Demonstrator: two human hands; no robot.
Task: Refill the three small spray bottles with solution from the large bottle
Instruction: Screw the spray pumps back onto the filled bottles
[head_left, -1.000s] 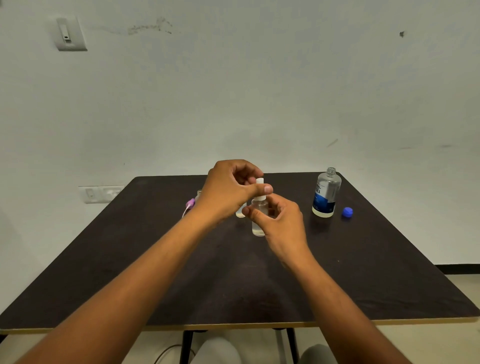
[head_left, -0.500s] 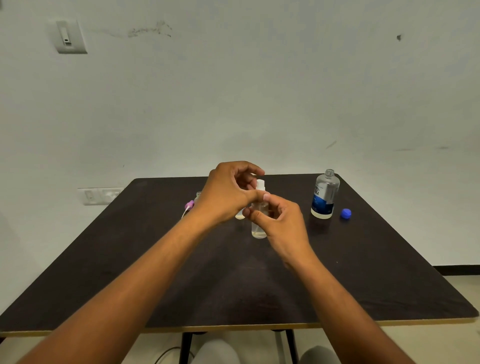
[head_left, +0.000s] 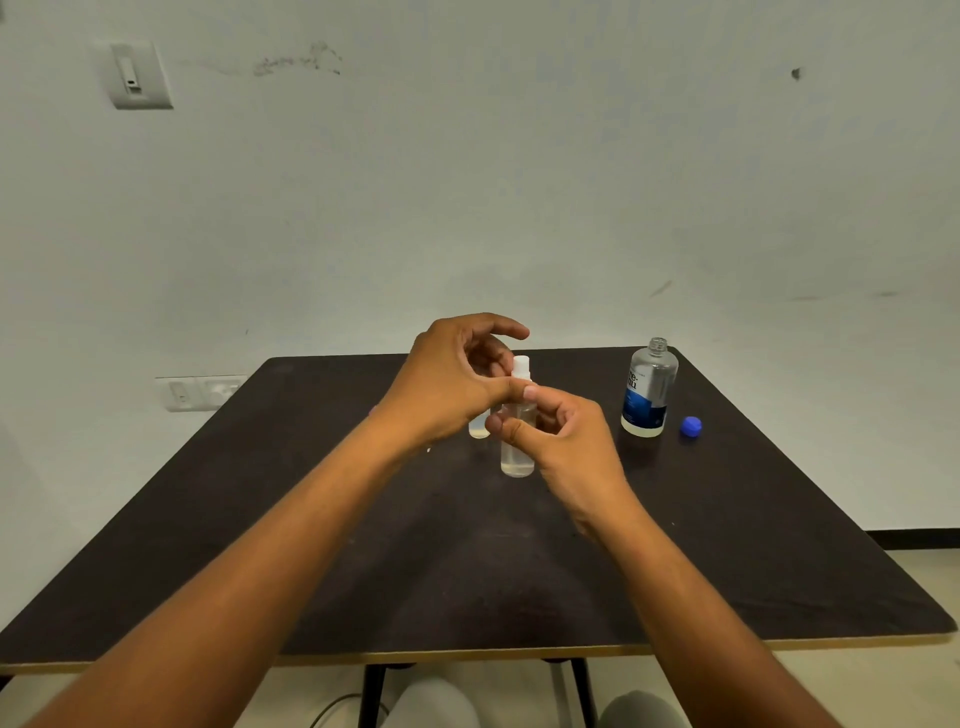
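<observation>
A small clear spray bottle (head_left: 517, 457) with liquid in it stands upright mid-table. My right hand (head_left: 563, 436) grips its body from the right. My left hand (head_left: 457, 384) pinches the white spray top (head_left: 521, 366) on its neck with thumb and fingers. Another small bottle (head_left: 478, 430) shows partly behind my left hand; the rest of it is hidden. The large clear bottle (head_left: 648, 389) with a blue label stands uncapped at the back right, and its blue cap (head_left: 691, 426) lies on the table just right of it.
The dark table (head_left: 260, 545) has its front edge near me and its far edge against a pale wall. Wall sockets (head_left: 200, 392) sit at the back left. My knees show under the table's front edge.
My left hand's fingers have shifted around the white spray top while the right hand stays on the bottle. The bottle stays at the same spot on the table.
</observation>
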